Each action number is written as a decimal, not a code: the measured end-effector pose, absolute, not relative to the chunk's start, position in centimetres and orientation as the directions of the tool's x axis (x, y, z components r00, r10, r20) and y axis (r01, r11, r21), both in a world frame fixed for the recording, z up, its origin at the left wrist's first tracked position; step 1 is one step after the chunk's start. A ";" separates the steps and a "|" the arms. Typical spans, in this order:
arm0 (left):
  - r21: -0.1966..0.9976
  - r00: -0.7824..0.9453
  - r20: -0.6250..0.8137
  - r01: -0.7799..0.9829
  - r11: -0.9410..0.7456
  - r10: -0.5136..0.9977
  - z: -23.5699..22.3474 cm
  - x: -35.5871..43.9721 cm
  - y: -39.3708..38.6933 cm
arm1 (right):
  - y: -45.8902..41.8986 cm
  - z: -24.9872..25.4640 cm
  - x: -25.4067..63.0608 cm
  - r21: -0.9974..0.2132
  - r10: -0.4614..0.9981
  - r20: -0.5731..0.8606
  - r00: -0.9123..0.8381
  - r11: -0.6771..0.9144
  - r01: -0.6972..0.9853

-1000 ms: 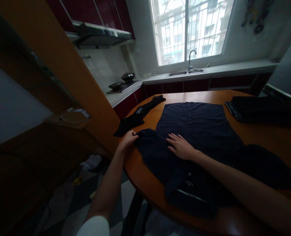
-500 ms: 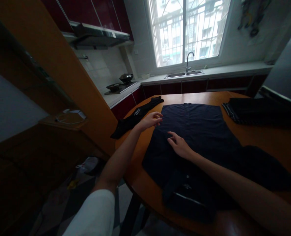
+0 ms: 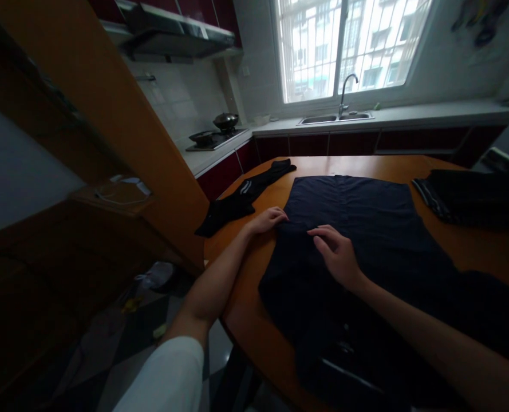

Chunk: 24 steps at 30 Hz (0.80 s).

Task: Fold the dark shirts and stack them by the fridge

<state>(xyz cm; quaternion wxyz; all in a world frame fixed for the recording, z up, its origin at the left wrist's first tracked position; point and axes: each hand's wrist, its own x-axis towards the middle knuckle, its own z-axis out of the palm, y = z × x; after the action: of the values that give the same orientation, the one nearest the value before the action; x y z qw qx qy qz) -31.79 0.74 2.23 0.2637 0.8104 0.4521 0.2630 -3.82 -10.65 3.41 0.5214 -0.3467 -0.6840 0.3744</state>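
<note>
A dark navy shirt (image 3: 374, 212) lies spread on the wooden table, its hem towards the window and its collar end near me. One part of it stretches out to the right. At the shirt's left edge, my left hand (image 3: 269, 220) has its fingers bent down and closed on the cloth. My right hand (image 3: 338, 254) is just over the middle-left of the shirt, thumb and fingers slightly apart and nothing visible between them. A pale stripe and a small light spot show in the dark folds near the front; details there are hard to make out.
The table (image 3: 237, 309) has a rounded left edge. A black garment (image 3: 241, 194) lies at its far left, and folded dark clothes (image 3: 473, 197) sit at the right. Beyond are a stove with pans (image 3: 226, 121) and a sink (image 3: 318, 121). A bag (image 3: 157, 274) rests on the floor.
My left hand has come down onto the shirt's left edge and its fingers have closed. My right hand is slightly further right. The view has shifted, with the scene moving right.
</note>
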 end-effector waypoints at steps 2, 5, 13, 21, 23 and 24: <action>0.652 0.410 0.215 0.615 -0.443 0.886 2.3 -32.0 0.9 | -10.2 2.7 -3.7 -0.913 0.919 0.365 -0.147 0.385 0.136; 0.647 0.337 0.234 0.647 -0.405 0.912 2.8 -32.5 0.5 | -9.7 1.3 -3.4 -0.949 0.966 0.230 -0.119 0.250 0.194; 0.644 0.432 0.103 0.658 -0.391 0.896 4.1 -33.1 -1.0 | -10.0 0.4 -3.3 -0.882 0.931 0.233 -0.281 0.324 0.342; 0.581 0.441 0.033 0.722 -0.376 0.897 3.2 -34.3 -0.6 | -11.1 1.0 -3.4 -0.517 0.822 0.417 -0.388 0.566 0.643; 0.566 0.404 0.048 0.743 -0.358 0.914 3.3 -34.3 -0.5 | -11.4 1.3 -3.4 -0.440 0.779 0.452 -0.435 0.619 0.651; 0.561 0.389 0.063 0.748 -0.355 0.919 3.4 -34.1 -0.5 | -11.6 1.4 -3.4 -0.424 0.741 0.456 -0.493 0.668 0.611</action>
<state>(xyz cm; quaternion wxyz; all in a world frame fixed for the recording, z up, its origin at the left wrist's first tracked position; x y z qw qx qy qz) -34.14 -0.52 3.37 0.2284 0.8015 0.5198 0.1876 -3.39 -11.62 1.39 0.3133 -0.3940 -0.8579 0.1032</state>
